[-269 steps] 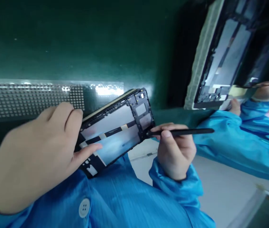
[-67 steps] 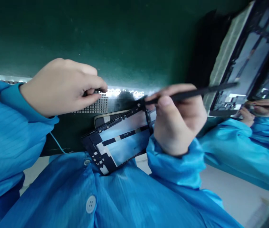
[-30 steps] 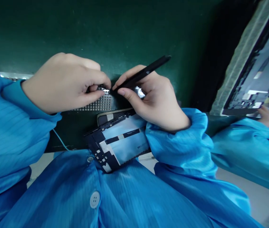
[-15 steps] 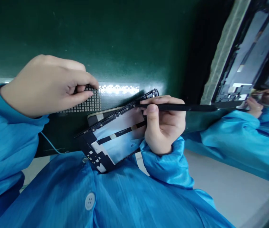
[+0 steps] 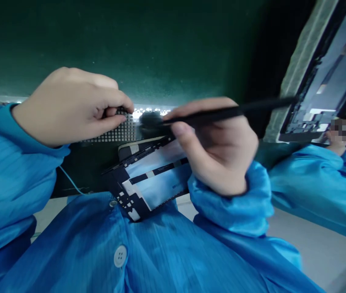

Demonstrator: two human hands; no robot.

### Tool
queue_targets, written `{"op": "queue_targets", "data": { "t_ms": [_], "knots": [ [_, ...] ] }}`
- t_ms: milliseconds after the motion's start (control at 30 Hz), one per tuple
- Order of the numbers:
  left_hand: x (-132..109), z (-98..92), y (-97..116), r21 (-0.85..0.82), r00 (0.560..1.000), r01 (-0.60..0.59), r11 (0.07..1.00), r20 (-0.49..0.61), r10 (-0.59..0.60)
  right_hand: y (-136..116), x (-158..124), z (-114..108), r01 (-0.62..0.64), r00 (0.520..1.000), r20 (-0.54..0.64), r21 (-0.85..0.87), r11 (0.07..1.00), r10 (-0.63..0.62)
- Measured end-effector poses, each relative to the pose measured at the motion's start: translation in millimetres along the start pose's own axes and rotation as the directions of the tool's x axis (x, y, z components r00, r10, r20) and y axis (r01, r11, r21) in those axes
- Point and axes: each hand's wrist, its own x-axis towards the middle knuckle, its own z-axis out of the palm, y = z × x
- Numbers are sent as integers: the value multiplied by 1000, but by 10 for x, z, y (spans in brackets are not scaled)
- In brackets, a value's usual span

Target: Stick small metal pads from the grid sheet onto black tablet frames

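Note:
My left hand [image 5: 78, 106] pinches a sheet of small dark square pads [image 5: 125, 132] on clear film between thumb and forefinger. My right hand [image 5: 218, 154] grips black tweezers [image 5: 264, 108], slightly smeared by motion, with their tips over the sheet's clear right part. Whether anything sits in the tips, I cannot tell. Below both hands lies a phone housing [image 5: 157, 189], tilted, with black edges, a silvery-blue inner face and a dark strip across it. My right hand covers its upper right end. Another pale-edged device [image 5: 125, 152] shows partly beneath it.
A green work surface [image 5: 160, 53] stretches ahead. At the right stands a tray with a pale rim [image 5: 301, 61], holding housings [image 5: 328, 81] of the same sort. Near it are a co-worker's blue sleeve [image 5: 307, 171] and hand [image 5: 338, 144].
My right hand, with the tweezers, has moved up from the housing's top edge to the sheet. My left hand keeps its pinch. The whole view has shifted a little.

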Motion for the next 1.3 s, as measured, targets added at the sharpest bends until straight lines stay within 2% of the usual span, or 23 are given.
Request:
{"op": "queue_targets", "data": {
  "t_ms": [100, 167, 333, 467, 533, 600, 667, 733, 800, 867, 967, 1033, 1167, 1233, 1300],
  "knots": [
    [14, 19, -27, -18, 1000, -9, 1000, -16, 8, 110, 308, 85, 50, 964, 258, 62, 997, -64],
    [10, 23, -38, -14, 999, -23, 1000, -26, 23, 184, 398, 129, 32, 947, 318, 66, 997, -51],
    [-20, 23, -25, -13, 1000, -7, 1000, 1, 7, 200, 348, 130, -28, 956, 293, 86, 996, 2],
    [7, 96, -109, -80, 993, -77, 994, -100, 69, 195, 389, 156, -79, 955, 294, 117, 990, 41],
    [32, 120, -164, -95, 988, -96, 991, -127, 83, 201, 425, 154, -149, 948, 306, 196, 969, 84],
    [37, 114, -161, -88, 991, -88, 992, -105, 78, 187, 395, 94, -220, 954, 268, 333, 917, 132],
    [0, 102, -56, -58, 993, -61, 996, -101, 55, 146, 237, -38, -224, 974, 135, 460, 859, 182],
    [-83, 123, 151, -8, 990, -30, 1000, -138, 28, 89, -66, -216, -193, 966, -54, 489, 851, 251],
    [-189, 201, 406, 46, 985, -26, 999, -167, 33, 38, -470, -384, -200, 920, -230, 421, 885, 317],
    [-282, 322, 628, 55, 988, -82, 995, -125, 88, 14, -889, -492, -273, 861, -327, 348, 897, 389],
    [-341, 490, 798, -11, 993, -99, 995, -66, 98, 49, -1359, -513, -354, 821, -324, 356, 865, 470],
    [-332, 542, 812, -106, 998, -29, 994, -66, 22, 103, -1512, -467, -339, 820, -338, 365, 867, 463],
    [-296, 529, 775, -302, 991, 75, 950, -84, -105, 186, -1567, -406, -269, 856, -377, 260, 927, 354],
    [-294, 516, 767, -270, 989, 75, 960, -103, -106, 202, -1567, -414, -254, 884, -345, 209, 944, 314],
    [-303, 515, 765, -171, 992, 50, 984, -108, -69, 212, -1576, -427, -242, 901, -322, 186, 952, 292]
  ]
}}
